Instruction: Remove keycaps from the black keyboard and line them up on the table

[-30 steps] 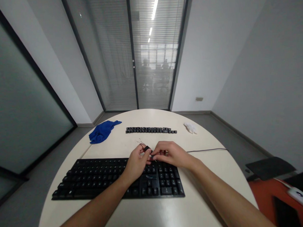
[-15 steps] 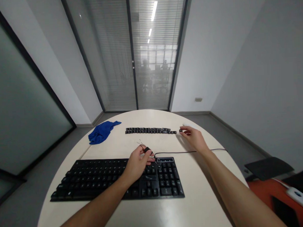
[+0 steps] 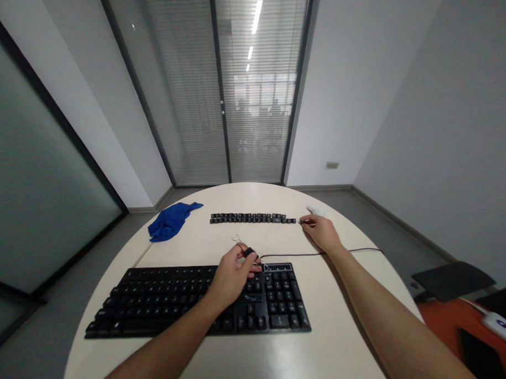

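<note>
My left hand (image 3: 235,270) is closed around a keycap puller (image 3: 249,252) with a dark handle and thin wire prongs, held over the upper right part of a black keyboard (image 3: 178,300). Farther off, two rows of loose black keycaps (image 3: 254,217) lie on the table. At their right end my right hand (image 3: 323,231) pinches a small black keycap (image 3: 303,222) close to the tabletop, partly hidden by the fingertips.
A crumpled blue cloth (image 3: 171,221) lies at the left of the round cream table (image 3: 283,354). Something white (image 3: 317,210) rests behind my right hand. The keyboard's cable (image 3: 292,254) runs right under my right arm. An orange chair (image 3: 444,326) stands at the right.
My right hand has lowered with the keycap to the tabletop, uncovering more of the white thing behind it. My left hand stays nearly in place with the keycap puller.
</note>
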### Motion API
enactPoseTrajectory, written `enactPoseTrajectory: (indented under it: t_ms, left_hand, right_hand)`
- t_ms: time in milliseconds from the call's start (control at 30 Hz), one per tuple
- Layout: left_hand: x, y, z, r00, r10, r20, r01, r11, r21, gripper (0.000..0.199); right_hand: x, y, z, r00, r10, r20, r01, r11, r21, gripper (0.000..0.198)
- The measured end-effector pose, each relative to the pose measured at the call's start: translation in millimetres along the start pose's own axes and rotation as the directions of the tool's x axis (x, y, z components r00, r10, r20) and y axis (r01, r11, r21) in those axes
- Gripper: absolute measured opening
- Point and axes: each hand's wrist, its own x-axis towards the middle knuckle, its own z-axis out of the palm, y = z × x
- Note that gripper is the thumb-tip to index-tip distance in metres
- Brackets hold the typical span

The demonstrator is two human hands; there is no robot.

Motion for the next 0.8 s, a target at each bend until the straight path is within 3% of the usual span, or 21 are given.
enactPoseTrajectory:
  t_ms: [800]
  left_hand:
    - [-1.4,-1.8,-1.3,1.000,0.003,0.021,-0.003,1.000,-0.004,0.030]
  right_hand:
    - [-3.5,-3.1,-2.6,1.000,0.013,-0.012,-0.013,0.998,-0.069,0.026]
